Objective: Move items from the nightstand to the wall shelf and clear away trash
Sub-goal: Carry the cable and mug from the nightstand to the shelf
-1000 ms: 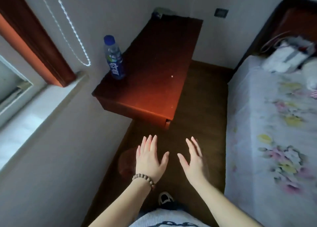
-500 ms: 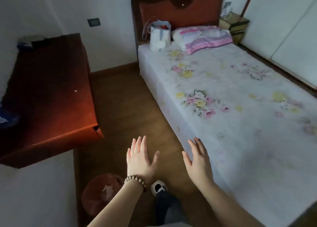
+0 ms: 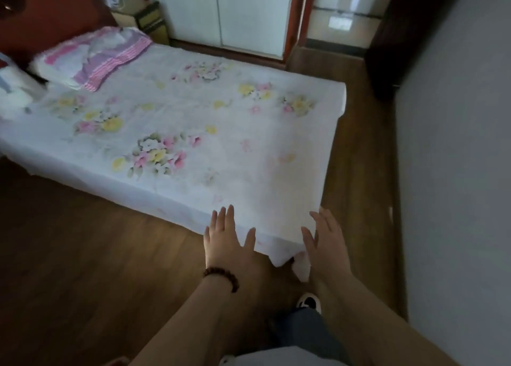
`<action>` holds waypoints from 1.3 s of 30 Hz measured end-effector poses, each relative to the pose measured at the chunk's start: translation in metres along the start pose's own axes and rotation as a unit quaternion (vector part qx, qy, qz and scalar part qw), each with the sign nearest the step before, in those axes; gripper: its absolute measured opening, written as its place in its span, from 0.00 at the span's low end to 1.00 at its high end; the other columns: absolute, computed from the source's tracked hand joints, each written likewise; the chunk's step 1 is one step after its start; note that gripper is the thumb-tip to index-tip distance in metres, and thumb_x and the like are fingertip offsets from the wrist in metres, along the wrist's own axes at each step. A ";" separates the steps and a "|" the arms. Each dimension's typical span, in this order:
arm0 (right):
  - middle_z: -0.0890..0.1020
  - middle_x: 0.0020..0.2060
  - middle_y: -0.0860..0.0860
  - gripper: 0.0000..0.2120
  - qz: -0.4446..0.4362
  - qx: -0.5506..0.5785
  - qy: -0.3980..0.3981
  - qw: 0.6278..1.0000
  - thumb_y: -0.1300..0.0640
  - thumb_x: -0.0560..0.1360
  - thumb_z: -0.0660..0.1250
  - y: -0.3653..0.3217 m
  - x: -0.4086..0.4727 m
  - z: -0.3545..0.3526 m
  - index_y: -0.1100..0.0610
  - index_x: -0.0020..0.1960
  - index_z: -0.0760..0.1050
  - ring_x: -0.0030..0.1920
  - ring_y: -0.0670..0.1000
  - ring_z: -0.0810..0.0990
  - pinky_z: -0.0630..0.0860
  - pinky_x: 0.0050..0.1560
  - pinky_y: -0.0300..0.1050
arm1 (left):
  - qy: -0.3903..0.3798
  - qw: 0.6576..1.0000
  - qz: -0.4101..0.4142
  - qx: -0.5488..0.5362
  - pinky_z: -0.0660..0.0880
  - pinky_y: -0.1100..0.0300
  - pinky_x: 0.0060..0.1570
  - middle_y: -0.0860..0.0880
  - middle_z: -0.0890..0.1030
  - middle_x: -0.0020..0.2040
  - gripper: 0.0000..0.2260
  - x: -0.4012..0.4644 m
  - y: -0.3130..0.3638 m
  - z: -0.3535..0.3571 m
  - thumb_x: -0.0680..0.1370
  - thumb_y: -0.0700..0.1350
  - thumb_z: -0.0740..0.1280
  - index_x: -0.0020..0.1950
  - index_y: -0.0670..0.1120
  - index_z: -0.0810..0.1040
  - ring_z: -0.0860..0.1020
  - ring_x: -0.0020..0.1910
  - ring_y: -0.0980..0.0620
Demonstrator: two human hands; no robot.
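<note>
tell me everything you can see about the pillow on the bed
The pillow lies flat at the head end of the bed, in the upper left of the view, just below the dark red-brown headboard. It looks soft and cloth-covered, white with pink and purple striped bands, its surface rumpled. It rests on the floral sheet; a blurred white object sits beside it at the left edge. Neither hand is near it.

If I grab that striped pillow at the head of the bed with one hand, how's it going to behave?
The striped pillow looks soft and slumped, so it will probably sag and fold rather than stay flat. It is likely light for its bulk. Its cloth cover appears loosely wrinkled, so it may bunch in the grip.
</note>
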State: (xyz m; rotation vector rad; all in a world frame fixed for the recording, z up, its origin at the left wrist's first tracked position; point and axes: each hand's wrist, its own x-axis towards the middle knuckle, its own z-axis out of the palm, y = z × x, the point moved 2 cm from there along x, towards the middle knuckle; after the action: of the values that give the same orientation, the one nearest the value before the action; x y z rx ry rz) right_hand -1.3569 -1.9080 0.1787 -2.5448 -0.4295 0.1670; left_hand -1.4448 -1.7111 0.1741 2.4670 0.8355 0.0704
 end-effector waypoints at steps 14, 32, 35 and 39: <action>0.63 0.73 0.52 0.25 0.188 0.041 0.115 0.975 0.44 0.79 0.54 0.268 0.090 -0.160 0.53 0.73 0.62 0.74 0.52 0.58 0.58 0.72 0.50 | -0.067 0.984 0.163 0.028 0.47 0.50 0.72 0.48 0.55 0.77 0.32 0.083 0.301 0.172 0.78 0.61 0.55 0.77 0.48 0.52 0.49 0.76 0.48; 0.65 0.72 0.55 0.24 0.161 0.032 0.123 0.979 0.47 0.80 0.56 0.421 0.322 -0.253 0.57 0.72 0.63 0.73 0.52 0.60 0.58 0.69 0.45 | -0.044 0.984 0.166 0.039 0.52 0.47 0.73 0.48 0.59 0.76 0.33 0.258 0.499 0.287 0.77 0.64 0.53 0.76 0.48 0.54 0.52 0.76 0.49; 0.65 0.72 0.55 0.24 0.150 0.028 0.125 0.980 0.47 0.80 0.56 0.437 0.393 -0.257 0.57 0.72 0.63 0.73 0.53 0.60 0.57 0.68 0.44 | -0.041 0.985 0.166 0.037 0.52 0.47 0.73 0.48 0.58 0.76 0.33 0.317 0.526 0.303 0.77 0.64 0.53 0.76 0.48 0.54 0.52 0.76 0.48; 0.65 0.72 0.54 0.24 0.144 0.005 0.110 0.984 0.47 0.80 0.56 0.453 0.504 -0.275 0.57 0.72 0.62 0.73 0.53 0.60 0.58 0.69 0.46 | -0.041 0.988 0.143 0.035 0.52 0.47 0.73 0.48 0.59 0.76 0.33 0.411 0.568 0.312 0.77 0.64 0.54 0.76 0.48 0.54 0.53 0.75 0.48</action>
State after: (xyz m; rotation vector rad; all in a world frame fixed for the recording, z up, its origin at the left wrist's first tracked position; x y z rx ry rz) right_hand -0.7050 -2.2379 0.1514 -2.5680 0.0247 -0.0075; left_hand -0.7341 -1.9995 0.1423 2.6199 0.4531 0.0422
